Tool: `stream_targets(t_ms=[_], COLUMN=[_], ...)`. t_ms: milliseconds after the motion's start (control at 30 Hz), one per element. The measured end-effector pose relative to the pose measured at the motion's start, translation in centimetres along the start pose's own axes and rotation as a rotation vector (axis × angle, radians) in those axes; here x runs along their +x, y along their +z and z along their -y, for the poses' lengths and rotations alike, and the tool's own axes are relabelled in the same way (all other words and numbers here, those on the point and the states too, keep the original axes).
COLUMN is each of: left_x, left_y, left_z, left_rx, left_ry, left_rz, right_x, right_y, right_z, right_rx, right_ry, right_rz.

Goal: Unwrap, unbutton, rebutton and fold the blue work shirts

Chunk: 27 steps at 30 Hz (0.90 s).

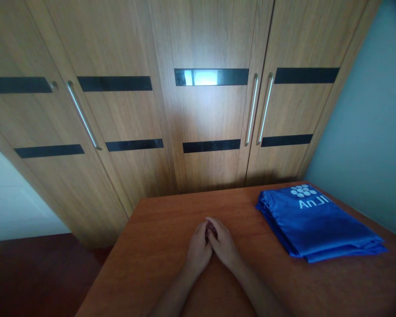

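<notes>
My left hand (199,248) and my right hand (222,243) rest together on the reddish-brown wooden table (165,229). They are clasped, with their fingers folded against each other and the thumbs near the top. A small dark gap shows between them, and no object is visible in it. Most of the fingertips are hidden. To the right of my right hand, apart from it, lies a folded blue cloth (320,229) with a white dotted logo and mirrored lettering.
Behind the table stands a wooden wardrobe (211,171) with dark strips and long metal handles (252,110). A pale blue wall (366,154) closes the right side. On the left are the table's edge, a dark red floor (42,273) and a white panel (16,198).
</notes>
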<state>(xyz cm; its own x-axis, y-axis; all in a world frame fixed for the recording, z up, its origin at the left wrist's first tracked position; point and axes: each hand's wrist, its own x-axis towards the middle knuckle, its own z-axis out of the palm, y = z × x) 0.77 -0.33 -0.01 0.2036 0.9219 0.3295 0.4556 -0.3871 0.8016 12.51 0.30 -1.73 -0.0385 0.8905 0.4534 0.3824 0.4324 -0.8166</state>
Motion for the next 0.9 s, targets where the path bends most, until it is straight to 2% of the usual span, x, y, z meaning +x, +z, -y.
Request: stream_targets(t_ms=[433,900], left_x=[-0.01,0.03], left_y=[-0.21,-0.03], left_z=[-0.77,-0.55], left_rx=[0.013,-0.004], left_ry=[-0.04,-0.022], left_rz=[0.0,0.004], right_x=[-0.09,-0.09], right_y=[-0.13,-0.19], right_z=[0.06,0.39], right_rx=[-0.004,-0.012], right_ry=[0.006,-0.004], right_rz=[0.006,-0.005])
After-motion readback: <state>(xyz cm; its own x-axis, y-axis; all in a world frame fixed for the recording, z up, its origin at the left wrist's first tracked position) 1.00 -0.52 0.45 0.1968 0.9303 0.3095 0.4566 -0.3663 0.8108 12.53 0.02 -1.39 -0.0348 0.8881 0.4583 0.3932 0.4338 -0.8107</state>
